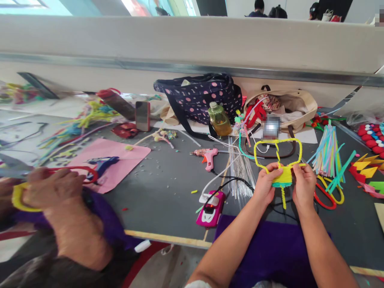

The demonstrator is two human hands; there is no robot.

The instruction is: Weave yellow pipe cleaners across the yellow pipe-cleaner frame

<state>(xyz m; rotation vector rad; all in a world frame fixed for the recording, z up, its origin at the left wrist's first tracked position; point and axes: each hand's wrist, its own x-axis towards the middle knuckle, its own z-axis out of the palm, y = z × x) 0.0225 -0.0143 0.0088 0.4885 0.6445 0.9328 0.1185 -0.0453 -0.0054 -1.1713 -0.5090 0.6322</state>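
Above the grey table (168,204), at four o'clock in view, the left hand (268,183) and right hand (305,185) pinch opposite sides of a yellow pipe-cleaner piece (282,175). Shaping seems underway; the next bend calls for steady support.

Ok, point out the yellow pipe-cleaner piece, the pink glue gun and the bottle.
Yellow pipe-cleaner piece (282,175), head view: on its wrapped block.
Pink glue gun (211,154), head view: on its body, above the handle.
Bottle (220,119), head view: on its rounded side.

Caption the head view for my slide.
Left hand and right hand hold a yellow pipe-cleaner shape at a cluttered worktable.
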